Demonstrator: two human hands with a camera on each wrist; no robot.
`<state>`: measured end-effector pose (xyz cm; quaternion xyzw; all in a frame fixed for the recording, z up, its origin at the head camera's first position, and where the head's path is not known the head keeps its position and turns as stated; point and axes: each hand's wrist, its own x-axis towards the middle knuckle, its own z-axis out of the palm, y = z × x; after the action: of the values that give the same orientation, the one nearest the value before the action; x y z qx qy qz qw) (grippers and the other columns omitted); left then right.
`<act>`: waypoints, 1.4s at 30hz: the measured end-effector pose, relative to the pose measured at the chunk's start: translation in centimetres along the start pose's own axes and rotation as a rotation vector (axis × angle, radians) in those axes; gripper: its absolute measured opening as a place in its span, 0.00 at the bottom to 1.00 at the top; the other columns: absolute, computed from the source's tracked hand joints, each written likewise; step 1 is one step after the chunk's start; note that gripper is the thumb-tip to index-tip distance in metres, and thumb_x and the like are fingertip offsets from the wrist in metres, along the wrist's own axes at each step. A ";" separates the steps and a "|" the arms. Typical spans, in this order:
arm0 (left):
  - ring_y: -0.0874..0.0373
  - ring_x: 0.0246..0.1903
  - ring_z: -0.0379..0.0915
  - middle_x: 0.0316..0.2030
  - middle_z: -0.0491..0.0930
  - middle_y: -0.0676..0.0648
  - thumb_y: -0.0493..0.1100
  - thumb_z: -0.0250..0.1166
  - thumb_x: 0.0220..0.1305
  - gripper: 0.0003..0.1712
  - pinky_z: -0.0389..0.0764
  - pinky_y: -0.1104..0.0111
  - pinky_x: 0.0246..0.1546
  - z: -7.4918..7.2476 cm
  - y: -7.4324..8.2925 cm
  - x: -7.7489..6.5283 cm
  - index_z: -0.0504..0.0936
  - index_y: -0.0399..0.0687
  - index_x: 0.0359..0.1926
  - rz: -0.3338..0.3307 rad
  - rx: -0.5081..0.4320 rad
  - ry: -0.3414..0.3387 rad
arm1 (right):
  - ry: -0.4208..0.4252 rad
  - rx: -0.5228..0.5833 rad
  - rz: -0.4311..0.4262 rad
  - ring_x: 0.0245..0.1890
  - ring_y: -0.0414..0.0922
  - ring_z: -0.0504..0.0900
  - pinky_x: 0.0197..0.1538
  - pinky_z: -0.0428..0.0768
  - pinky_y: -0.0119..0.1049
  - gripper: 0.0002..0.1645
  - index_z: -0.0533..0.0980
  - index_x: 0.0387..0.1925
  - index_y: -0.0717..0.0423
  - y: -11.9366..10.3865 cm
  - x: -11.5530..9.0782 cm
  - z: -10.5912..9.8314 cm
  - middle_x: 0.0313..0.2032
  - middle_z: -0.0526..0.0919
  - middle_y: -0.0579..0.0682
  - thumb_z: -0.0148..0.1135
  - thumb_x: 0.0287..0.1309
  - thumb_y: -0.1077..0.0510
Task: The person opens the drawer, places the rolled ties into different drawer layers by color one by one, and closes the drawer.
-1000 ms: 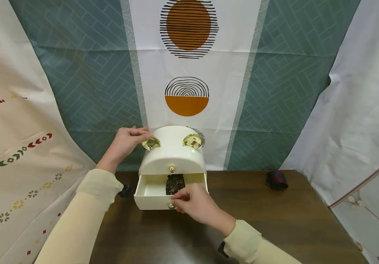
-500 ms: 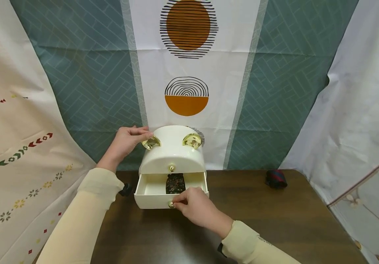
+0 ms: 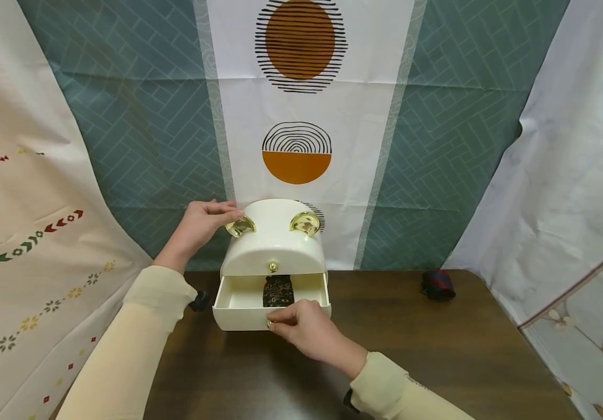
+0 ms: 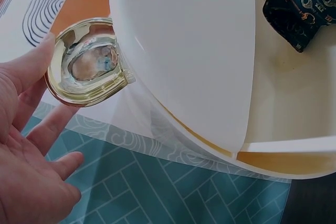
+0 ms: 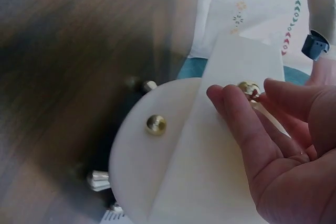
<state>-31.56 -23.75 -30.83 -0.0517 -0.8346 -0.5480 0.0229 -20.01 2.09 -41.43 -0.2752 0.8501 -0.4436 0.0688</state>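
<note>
A glossy white dome-topped drawer box (image 3: pixel 275 233) stands at the back of the table, with two gold ear-shaped pieces on top. My left hand (image 3: pixel 202 224) pinches the left gold ear (image 4: pixel 86 64) between thumb and fingers. The lower drawer (image 3: pixel 238 319) is pulled out, and a dark patterned cloth bundle (image 3: pixel 278 290) lies inside it. My right hand (image 3: pixel 309 332) pinches the lower drawer's gold knob (image 5: pixel 249 88), mostly hidden by the fingers in the head view. The upper drawer, with its own gold knob (image 3: pixel 273 266), is closed.
A small rolled red and navy cloth (image 3: pixel 438 285) lies at the back right of the dark wooden table (image 3: pixel 401 338). Behind the box hangs a green and white patterned curtain (image 3: pixel 438 146). Pale cloths (image 3: pixel 34 192) drape down on both sides.
My right fingers have shifted slightly left and cover more of the lower knob. The left hand has stayed at the gold ear, and the drawer remains pulled out.
</note>
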 end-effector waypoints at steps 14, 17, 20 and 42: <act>0.53 0.74 0.35 0.64 0.69 0.47 0.58 0.69 0.52 0.27 0.47 0.47 0.71 0.4 -0.3 -0.2 0.85 0.43 0.46 -0.010 -0.006 -0.012 | 0.097 0.075 0.023 0.29 0.29 0.81 0.28 0.79 0.24 0.09 0.85 0.39 0.45 1.0 0.0 1.1 0.35 0.88 0.42 0.66 0.55 0.56; 0.52 0.74 0.36 0.64 0.69 0.47 0.59 0.69 0.51 0.27 0.47 0.47 0.71 0.4 -0.2 -0.2 0.85 0.44 0.45 -0.005 0.009 -0.005 | 0.100 0.096 0.021 0.25 0.30 0.80 0.26 0.79 0.25 0.08 0.86 0.38 0.46 1.1 0.3 1.1 0.32 0.88 0.43 0.66 0.55 0.57; 0.53 0.74 0.36 0.63 0.70 0.48 0.60 0.70 0.50 0.27 0.47 0.47 0.71 0.2 -0.1 -0.1 0.85 0.47 0.45 -0.005 0.026 0.007 | 0.109 0.108 0.012 0.23 0.30 0.79 0.25 0.79 0.25 0.08 0.86 0.37 0.46 1.2 0.6 1.1 0.29 0.87 0.43 0.66 0.55 0.57; 0.56 0.64 0.63 0.57 0.77 0.52 0.63 0.69 0.48 0.28 0.60 0.51 0.68 0.4 -0.1 -0.2 0.85 0.53 0.47 0.009 0.048 0.050 | 0.144 0.133 0.013 0.20 0.32 0.77 0.25 0.79 0.27 0.07 0.86 0.35 0.50 1.9 2.2 0.7 0.20 0.84 0.40 0.67 0.54 0.58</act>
<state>-31.41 -23.46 -31.10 -0.0410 -0.8464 -0.5289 0.0475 -22.39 1.27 -43.03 -0.2318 0.8233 -0.5173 0.0284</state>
